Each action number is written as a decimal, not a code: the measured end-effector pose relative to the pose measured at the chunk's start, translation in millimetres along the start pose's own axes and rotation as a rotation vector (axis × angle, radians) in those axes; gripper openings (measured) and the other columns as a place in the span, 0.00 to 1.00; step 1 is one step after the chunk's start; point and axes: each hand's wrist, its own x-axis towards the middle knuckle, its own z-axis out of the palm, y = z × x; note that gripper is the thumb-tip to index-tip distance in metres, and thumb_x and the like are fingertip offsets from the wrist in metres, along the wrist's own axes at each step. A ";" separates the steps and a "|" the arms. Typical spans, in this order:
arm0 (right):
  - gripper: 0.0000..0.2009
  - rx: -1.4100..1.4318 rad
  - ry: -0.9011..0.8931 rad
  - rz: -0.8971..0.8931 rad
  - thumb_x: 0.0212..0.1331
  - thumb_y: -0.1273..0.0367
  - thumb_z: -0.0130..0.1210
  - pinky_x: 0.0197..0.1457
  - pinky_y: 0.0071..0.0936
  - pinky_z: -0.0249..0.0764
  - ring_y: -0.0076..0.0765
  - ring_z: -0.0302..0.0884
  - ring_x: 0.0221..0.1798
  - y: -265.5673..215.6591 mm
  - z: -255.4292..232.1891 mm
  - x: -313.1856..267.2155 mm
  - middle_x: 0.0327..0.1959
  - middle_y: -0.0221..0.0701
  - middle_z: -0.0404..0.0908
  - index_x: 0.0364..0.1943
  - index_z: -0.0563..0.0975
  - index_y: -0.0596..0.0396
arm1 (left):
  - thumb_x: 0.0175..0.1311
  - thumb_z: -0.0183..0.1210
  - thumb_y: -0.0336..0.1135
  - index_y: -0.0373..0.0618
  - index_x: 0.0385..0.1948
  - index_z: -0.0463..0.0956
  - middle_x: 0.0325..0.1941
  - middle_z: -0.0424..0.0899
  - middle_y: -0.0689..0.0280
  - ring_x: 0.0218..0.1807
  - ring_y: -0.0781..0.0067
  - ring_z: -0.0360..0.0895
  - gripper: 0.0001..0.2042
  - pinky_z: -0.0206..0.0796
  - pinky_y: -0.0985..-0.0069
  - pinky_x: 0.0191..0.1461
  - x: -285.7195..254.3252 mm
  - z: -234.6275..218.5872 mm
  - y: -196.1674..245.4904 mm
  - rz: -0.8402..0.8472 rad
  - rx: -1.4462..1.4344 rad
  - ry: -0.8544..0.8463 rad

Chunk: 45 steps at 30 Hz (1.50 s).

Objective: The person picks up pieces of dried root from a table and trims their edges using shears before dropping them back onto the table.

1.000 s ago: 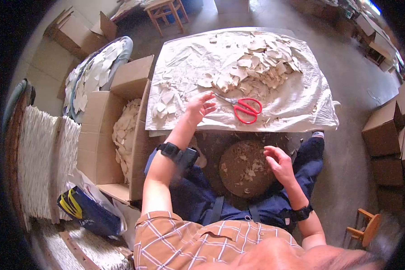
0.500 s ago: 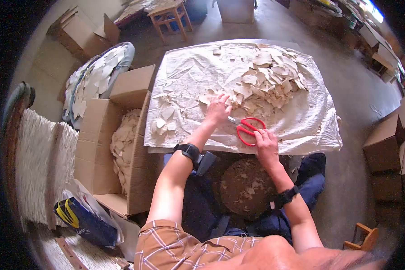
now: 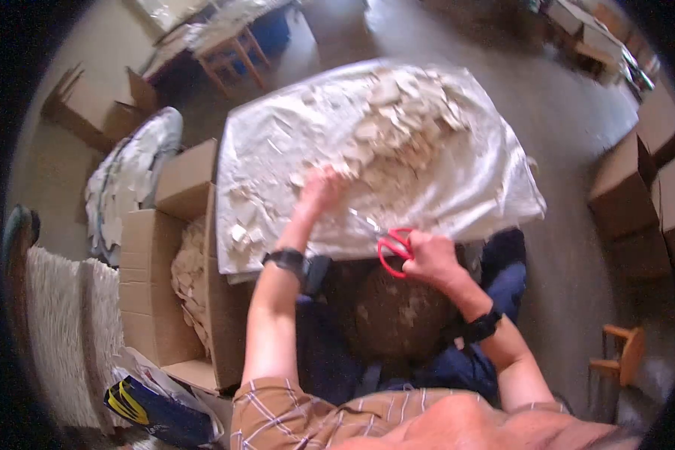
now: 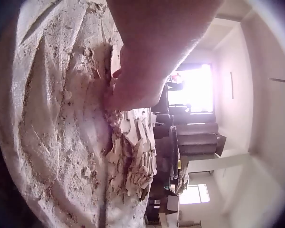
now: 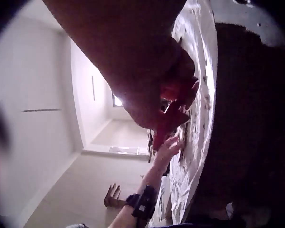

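Observation:
My left hand (image 3: 322, 186) is at the near-left edge of a pile of pale flat pieces (image 3: 409, 124) on a white cloth (image 3: 277, 135). Its fingers pinch a pale piece, partly hidden by the hand (image 4: 142, 76) in the left wrist view. My right hand (image 3: 433, 259) grips the red handles (image 3: 386, 251) of a pair of scissors at the cloth's near edge. The metal blades point left toward my left hand. In the right wrist view, the right hand (image 5: 152, 71) is dark around the red handles (image 5: 173, 92), with the left hand (image 5: 167, 153) beyond.
An open cardboard box (image 3: 139, 277) of pale pieces stands left of the cloth. Below the near edge is a round brown surface (image 3: 397, 311) between the legs. A blue bag (image 3: 157, 412) lies lower left, a small wooden stool (image 3: 630, 356) lower right, and cartons (image 3: 630, 187) at right.
My right hand has risen from my lap to the scissors, gripped them and drawn them nearer. My left hand has moved onto the pieces at the pile's edge. The head view has shifted.

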 end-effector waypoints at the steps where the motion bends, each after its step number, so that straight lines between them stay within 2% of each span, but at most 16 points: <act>1: 0.20 0.104 0.004 0.018 0.30 0.64 0.58 0.37 0.38 0.74 0.47 0.78 0.31 10.1 -8.9 -17.4 0.30 0.40 0.79 0.35 0.76 0.53 | 0.52 0.49 0.34 0.44 0.37 0.73 0.38 0.76 0.53 0.43 0.51 0.74 0.11 0.67 0.61 0.46 3.3 7.1 -3.7 -0.007 0.016 -0.035; 4: 0.23 0.584 -0.013 0.108 0.30 0.65 0.58 0.38 0.32 0.73 0.41 0.78 0.31 43.3 -25.1 -71.1 0.30 0.37 0.79 0.38 0.74 0.58 | 0.54 0.46 0.30 0.37 0.36 0.71 0.37 0.76 0.51 0.38 0.49 0.76 0.11 0.69 0.60 0.40 -10.8 -3.3 3.6 -0.013 -0.118 0.032; 6: 0.24 0.831 0.015 0.093 0.32 0.72 0.55 0.37 0.20 0.70 0.22 0.73 0.31 47.7 -30.3 -97.3 0.28 0.31 0.76 0.43 0.72 0.59 | 0.54 0.46 0.29 0.38 0.37 0.71 0.37 0.76 0.50 0.37 0.49 0.76 0.11 0.69 0.59 0.39 -19.9 -2.3 2.9 -0.012 -0.145 0.189; 11: 0.40 1.214 0.120 0.100 0.33 0.77 0.52 0.33 0.14 0.66 0.21 0.70 0.30 38.4 -95.2 -161.9 0.29 0.28 0.72 0.62 0.54 0.55 | 0.49 0.49 0.28 0.37 0.42 0.69 0.32 0.76 0.45 0.31 0.45 0.75 0.16 0.70 0.58 0.34 -25.9 0.2 -22.6 -0.302 -0.346 0.515; 12: 0.41 1.256 0.206 0.031 0.33 0.78 0.53 0.33 0.13 0.65 0.20 0.69 0.29 28.0 -100.6 -168.4 0.28 0.28 0.72 0.62 0.54 0.55 | 0.47 0.47 0.26 0.35 0.40 0.69 0.26 0.78 0.48 0.28 0.49 0.77 0.15 0.72 0.64 0.31 -30.6 -24.5 -21.0 -0.397 -0.533 0.359; 13: 0.41 1.290 0.268 -0.004 0.32 0.78 0.53 0.30 0.13 0.64 0.19 0.68 0.28 23.6 -100.1 -171.8 0.27 0.28 0.71 0.61 0.55 0.55 | 0.48 0.43 0.22 0.33 0.39 0.68 0.27 0.78 0.52 0.26 0.56 0.79 0.14 0.75 0.70 0.29 -39.6 -38.2 -4.3 -0.418 -1.390 0.543; 14: 0.41 1.326 0.325 -0.037 0.32 0.78 0.54 0.28 0.13 0.63 0.19 0.67 0.26 21.9 -99.8 -174.1 0.26 0.27 0.71 0.61 0.55 0.56 | 0.50 0.41 0.21 0.32 0.39 0.67 0.31 0.76 0.54 0.29 0.58 0.79 0.13 0.76 0.72 0.29 -49.7 -60.2 8.7 -0.453 -1.812 0.493; 16: 0.39 1.272 0.276 -0.088 0.34 0.77 0.55 0.23 0.14 0.61 0.18 0.65 0.22 13.6 -106.3 -170.7 0.23 0.27 0.70 0.60 0.57 0.57 | 0.57 0.38 0.22 0.31 0.49 0.57 0.42 0.71 0.44 0.42 0.49 0.76 0.16 0.76 0.61 0.42 -62.2 -72.5 13.8 -0.584 -2.259 0.254; 17: 0.37 1.374 0.251 -0.097 0.36 0.77 0.54 0.21 0.14 0.60 0.18 0.65 0.20 8.1 -108.7 -167.7 0.23 0.26 0.70 0.59 0.58 0.57 | 0.59 0.37 0.23 0.34 0.51 0.56 0.42 0.71 0.44 0.42 0.48 0.76 0.16 0.74 0.58 0.43 -80.0 -86.6 33.4 -0.379 -2.232 0.270; 18: 0.35 1.474 0.229 -0.101 0.38 0.77 0.53 0.20 0.15 0.59 0.18 0.64 0.19 5.0 -111.0 -164.6 0.22 0.26 0.70 0.59 0.59 0.57 | 0.60 0.38 0.24 0.37 0.53 0.55 0.43 0.72 0.47 0.41 0.49 0.76 0.17 0.73 0.59 0.45 -95.5 -108.9 57.3 -0.536 -2.188 0.329; 21: 0.30 1.474 0.219 -0.138 0.44 0.77 0.52 0.21 0.16 0.62 0.19 0.65 0.19 -3.0 -98.0 -143.3 0.23 0.26 0.70 0.57 0.60 0.55 | 0.60 0.39 0.25 0.37 0.50 0.60 0.43 0.74 0.52 0.41 0.55 0.77 0.15 0.72 0.63 0.46 -120.2 -108.7 79.4 -0.407 -2.245 0.294; 23: 0.28 1.441 0.221 -0.250 0.47 0.76 0.53 0.22 0.17 0.64 0.20 0.66 0.20 -2.1 -85.2 -125.0 0.24 0.27 0.71 0.56 0.61 0.55 | 0.58 0.43 0.23 0.33 0.39 0.70 0.43 0.75 0.52 0.41 0.57 0.78 0.10 0.73 0.64 0.47 -124.5 -98.8 89.5 -0.130 -2.255 0.354; 26: 0.24 1.421 0.216 -0.109 0.48 0.76 0.54 0.24 0.17 0.65 0.19 0.68 0.23 -0.1 -93.0 -118.5 0.27 0.27 0.72 0.53 0.63 0.57 | 0.57 0.45 0.28 0.32 0.33 0.73 0.42 0.76 0.55 0.41 0.59 0.77 0.09 0.70 0.64 0.50 -117.6 -86.4 90.4 0.094 -2.229 0.271; 32: 0.19 1.384 0.404 0.074 0.50 0.75 0.55 0.25 0.16 0.65 0.19 0.69 0.22 23.4 -111.5 -108.9 0.28 0.27 0.73 0.47 0.67 0.60 | 0.59 0.49 0.33 0.37 0.34 0.73 0.38 0.76 0.61 0.41 0.69 0.75 0.09 0.69 0.69 0.49 -111.2 -87.5 111.5 -0.040 -2.055 0.137; 36: 0.17 1.371 0.350 0.129 0.51 0.75 0.55 0.21 0.17 0.66 0.20 0.70 0.21 20.1 -100.1 -88.3 0.26 0.28 0.72 0.47 0.67 0.60 | 0.54 0.53 0.23 0.39 0.43 0.71 0.37 0.75 0.67 0.39 0.79 0.72 0.13 0.68 0.77 0.44 -108.7 -93.6 126.6 0.011 -1.813 0.111; 45: 0.18 1.260 0.178 0.148 0.53 0.70 0.56 0.20 0.14 0.65 0.19 0.70 0.21 8.8 -85.4 -36.2 0.27 0.28 0.74 0.46 0.66 0.60 | 0.49 0.58 0.19 0.40 0.56 0.61 0.46 0.74 0.65 0.44 0.76 0.73 0.28 0.66 0.81 0.46 -99.1 -106.0 145.3 0.055 -1.852 0.056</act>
